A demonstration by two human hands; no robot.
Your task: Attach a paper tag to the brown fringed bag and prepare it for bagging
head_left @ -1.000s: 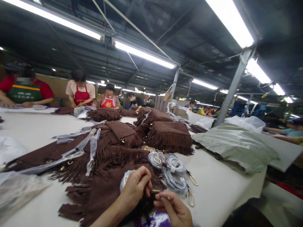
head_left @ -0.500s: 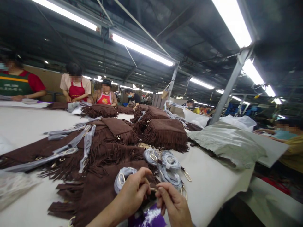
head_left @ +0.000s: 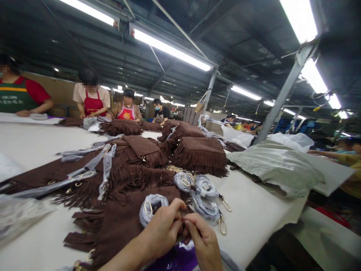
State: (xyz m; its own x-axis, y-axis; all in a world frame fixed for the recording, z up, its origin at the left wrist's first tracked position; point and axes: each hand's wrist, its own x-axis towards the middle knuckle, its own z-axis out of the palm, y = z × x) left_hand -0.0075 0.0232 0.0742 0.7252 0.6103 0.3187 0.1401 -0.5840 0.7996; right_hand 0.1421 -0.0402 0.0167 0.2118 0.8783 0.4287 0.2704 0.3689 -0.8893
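From my end of the feed, the small item sits over the near right edge of the brown fringed piece (head_left: 121, 222), so covered by fingertips that I cannot make out its shape or colour. I judge the step in hand to be fine fingertip work on it, both hands sharing the job. The left hand (head_left: 163, 230) has its fingers curled, forefinger and thumb drawn in; the right hand (head_left: 202, 238) presses thumb against forefinger, its tips meeting the left ones. Both look to be pinching the item, though how firmly I cannot tell. As I read it, the next move calls for small, steady finger motion, without dragging the fringe.

The brown fringed piece lies flat, with a matt, suede-like face; broad strips fan out along its left side, and a gold ring (head_left: 88, 256) shows at its near left corner. On top of it rests a grey-wrapped coil (head_left: 147, 223) with a gold clasp (head_left: 145, 207), partly behind the left hand. A glossy purple thing (head_left: 179, 259) shows at its near right, below the hands. More wrapped coils (head_left: 208, 207) lie just to its right on the pale table (head_left: 248, 222). Beyond it are further fringed bags (head_left: 199, 150), and past those, well apart from it, stands a co-worker in a red apron (head_left: 94, 103)
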